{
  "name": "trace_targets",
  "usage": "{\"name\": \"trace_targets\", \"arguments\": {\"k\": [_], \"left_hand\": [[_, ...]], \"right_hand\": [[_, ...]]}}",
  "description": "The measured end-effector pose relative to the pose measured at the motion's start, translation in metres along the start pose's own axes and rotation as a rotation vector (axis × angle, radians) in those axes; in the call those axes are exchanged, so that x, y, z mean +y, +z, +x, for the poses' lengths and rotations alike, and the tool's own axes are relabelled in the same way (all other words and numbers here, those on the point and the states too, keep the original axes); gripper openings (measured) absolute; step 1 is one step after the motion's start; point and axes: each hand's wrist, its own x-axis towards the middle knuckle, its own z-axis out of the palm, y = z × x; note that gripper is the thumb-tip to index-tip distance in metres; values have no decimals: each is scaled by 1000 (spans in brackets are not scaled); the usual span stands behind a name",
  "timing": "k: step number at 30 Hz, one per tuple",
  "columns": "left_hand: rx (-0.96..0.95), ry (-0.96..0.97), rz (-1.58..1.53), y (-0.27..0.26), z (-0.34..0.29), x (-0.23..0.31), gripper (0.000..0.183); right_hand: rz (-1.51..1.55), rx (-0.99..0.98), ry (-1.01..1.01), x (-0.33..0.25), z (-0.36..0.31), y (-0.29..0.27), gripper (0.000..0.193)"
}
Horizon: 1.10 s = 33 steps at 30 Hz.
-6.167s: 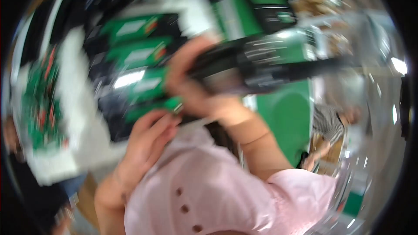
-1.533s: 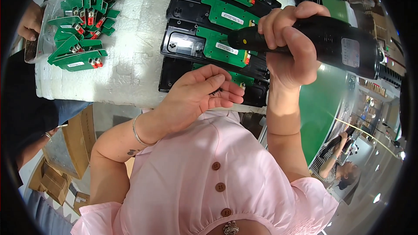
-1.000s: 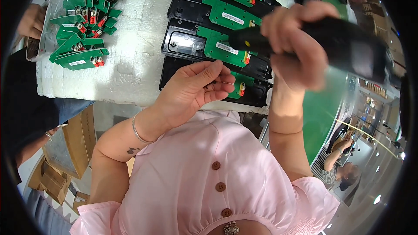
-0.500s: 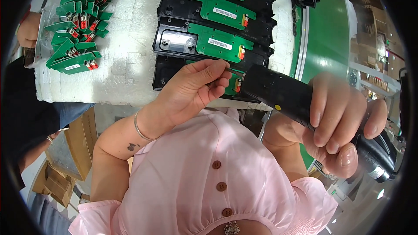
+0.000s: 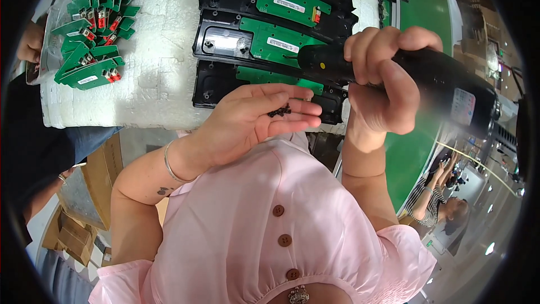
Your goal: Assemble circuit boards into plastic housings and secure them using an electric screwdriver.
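Note:
My left hand [image 5: 253,114] is palm up, fingers loosely extended. It holds a small heap of black screws [image 5: 279,111] near the finger bases. Wrapped round a black electric screwdriver [image 5: 332,63] is my right hand [image 5: 385,73]. The screwdriver's thin bit points left, over a green circuit board [image 5: 267,36] in the second black plastic housing [image 5: 211,39] from the near side; whether it touches a screw I cannot tell. The nearest housing [image 5: 211,87] and its board [image 5: 250,74] lie partly behind my left hand and the tool.
Farther up the white foam surface [image 5: 163,67] lie more housings with boards [image 5: 281,1]. A pile of loose green boards [image 5: 90,70] sits at the left. Another person's hand [image 5: 32,42] is at the left edge. A green surface [image 5: 422,67] runs along the right.
My left hand has moved from the screwdriver's bit and opened, showing the screws. The screwdriver has swung up and left, over the second housing's board, and my right hand now grips it from farther up.

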Motion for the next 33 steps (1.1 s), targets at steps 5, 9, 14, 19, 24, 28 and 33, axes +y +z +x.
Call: {"name": "trace_targets", "arguments": {"k": [5, 9, 14, 19, 24, 28, 33], "left_hand": [[-51, 2, 44, -4, -6, 1, 20], [-125, 69, 135, -13, -6, 0, 15], [8, 141, 84, -12, -7, 2, 12], [46, 186, 19, -12, -8, 0, 11], [91, 188, -139, -11, -6, 1, 15], [28, 217, -147, -15, -1, -2, 16], [51, 173, -140, -13, 0, -3, 21]], "right_hand": [[1, 10, 33, 5, 2, 2, 28], [29, -33, 65, 7, 4, 4, 28], [-68, -130, 43, 11, 7, 5, 28], [-132, -27, 89, -3, 7, 22, 28], [56, -217, -31, -56, 10, 17, 31], [159, -239, -80, -62, 3, 21, 26], [59, -313, -29, -64, 4, 17, 32]]}}
